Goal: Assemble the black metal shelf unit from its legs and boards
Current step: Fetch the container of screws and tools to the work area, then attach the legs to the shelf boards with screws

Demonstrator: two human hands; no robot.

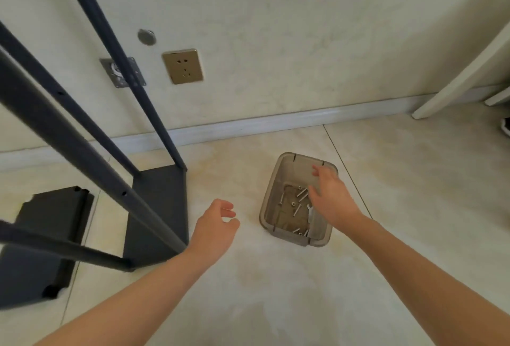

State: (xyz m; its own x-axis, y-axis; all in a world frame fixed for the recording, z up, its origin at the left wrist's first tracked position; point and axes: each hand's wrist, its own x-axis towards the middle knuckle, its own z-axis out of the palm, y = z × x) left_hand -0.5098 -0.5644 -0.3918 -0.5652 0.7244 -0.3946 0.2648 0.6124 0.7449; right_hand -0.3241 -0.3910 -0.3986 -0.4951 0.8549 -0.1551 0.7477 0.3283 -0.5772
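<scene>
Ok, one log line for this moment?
right hand open over bin of screws | left hand open, empty | legs standing on board

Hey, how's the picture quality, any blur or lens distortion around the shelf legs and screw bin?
Head view: wide-angle lens bows the baseboard and splays the black legs; nearest legs look soft; right hand over the screw bin slightly blurred; lighting soft, no hard shadows.

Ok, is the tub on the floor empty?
No: several screws lie on the bottom of the tub, where the right hand reaches in.
</scene>
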